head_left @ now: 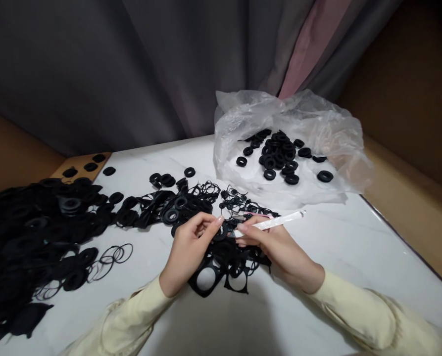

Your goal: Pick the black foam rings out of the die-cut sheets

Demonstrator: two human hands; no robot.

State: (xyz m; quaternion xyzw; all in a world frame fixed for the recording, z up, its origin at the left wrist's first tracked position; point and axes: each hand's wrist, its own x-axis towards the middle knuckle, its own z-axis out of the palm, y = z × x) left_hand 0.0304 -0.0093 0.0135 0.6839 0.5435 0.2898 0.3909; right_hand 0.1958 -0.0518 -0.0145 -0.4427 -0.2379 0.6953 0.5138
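Observation:
My right hand (280,247) is closed around a white utility knife (280,220), its blade end pointing left. Between the fingertips of my left hand (193,242) is a black rubber ring (221,233), partly covered by the fingers. The knife's tip is close beside this ring; whether it touches I cannot tell. Under and around both hands lie black rubber scraps (208,279), some with large round holes. Just beyond my right hand, thin black trimmings (235,200) are heaped near a pink-handled tool (260,215), mostly hidden.
A clear plastic bag (332,133) lies open at the back right with several black rings (278,153) in it. A large heap of black rubber pieces (27,232) covers the left side of the white table (354,257). Grey curtains (161,64) hang behind.

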